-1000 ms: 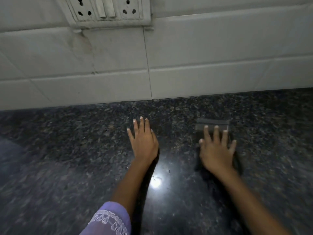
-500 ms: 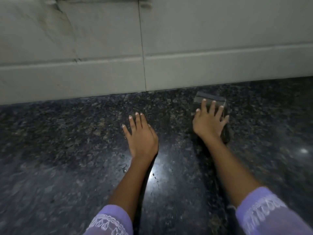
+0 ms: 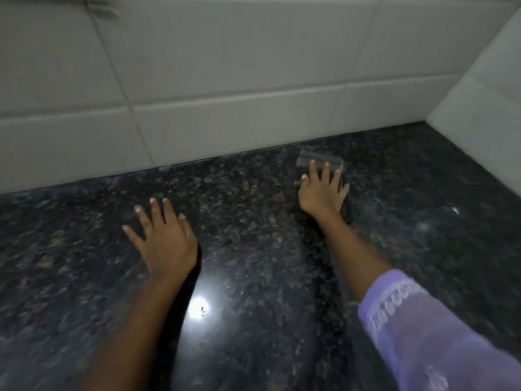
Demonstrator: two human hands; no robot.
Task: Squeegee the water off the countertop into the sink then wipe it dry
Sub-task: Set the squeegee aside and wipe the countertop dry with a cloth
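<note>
Squeegee near wall edge.

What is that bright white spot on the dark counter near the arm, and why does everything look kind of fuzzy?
In the head view, the white spot is glare, a light reflecting off the shiny countertop; the fuzziness is blur, smearing the stone's speckles, the left hand and the right hand pressing the grey pad; the wide lens also makes the wall tiles look slanted.
</note>
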